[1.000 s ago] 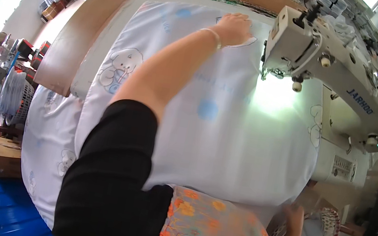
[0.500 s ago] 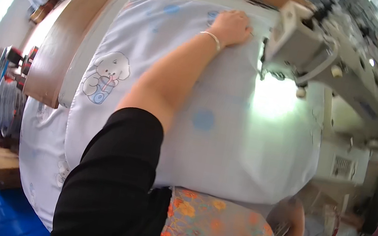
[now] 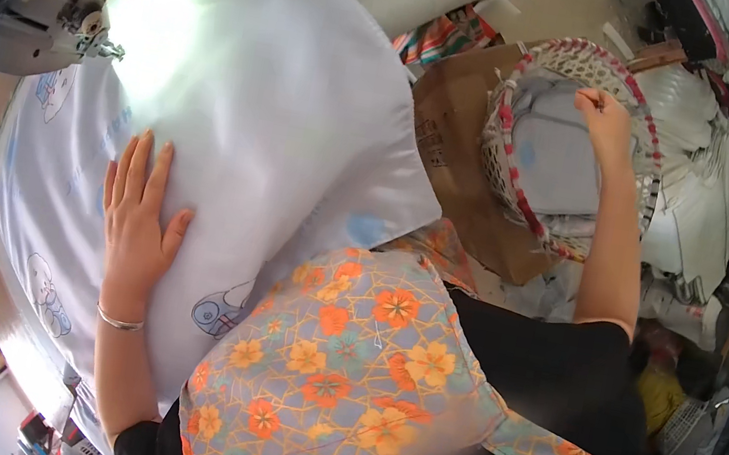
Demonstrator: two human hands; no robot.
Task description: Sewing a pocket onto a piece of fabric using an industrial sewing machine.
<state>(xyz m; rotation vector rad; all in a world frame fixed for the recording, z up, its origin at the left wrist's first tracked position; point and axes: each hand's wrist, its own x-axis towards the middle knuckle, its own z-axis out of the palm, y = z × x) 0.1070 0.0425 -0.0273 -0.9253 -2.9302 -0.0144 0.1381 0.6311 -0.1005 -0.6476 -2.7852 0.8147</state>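
A large white fabric piece [image 3: 263, 141] printed with pale blue spots and cartoon animals covers the sewing machine table and hangs over its near edge. Flat on this cloth lies my left hand [image 3: 137, 217], fingers stretched and holding nothing. Out to the right, my right hand [image 3: 604, 128] is above a woven basket [image 3: 531, 210] with a red and white rim. Its fingers are curled together; whatever they may hold is too small to make out. Inside the basket rests a stack of folded pale cloth pieces [image 3: 553, 154], one with a blue spot.
The sewing machine head [image 3: 49, 26] with its bright lamp stands over the cloth at the left. A brown cardboard piece [image 3: 454, 136] lies beside the basket. White bundled material [image 3: 698, 189] is piled right of it. My flowered apron [image 3: 341, 360] touches the cloth's near edge.
The view has swung to the right, bringing the basket into sight. My left hand, formerly at the cloth's far edge, now lies nearer on it. My right hand has moved from near my body to above the basket.
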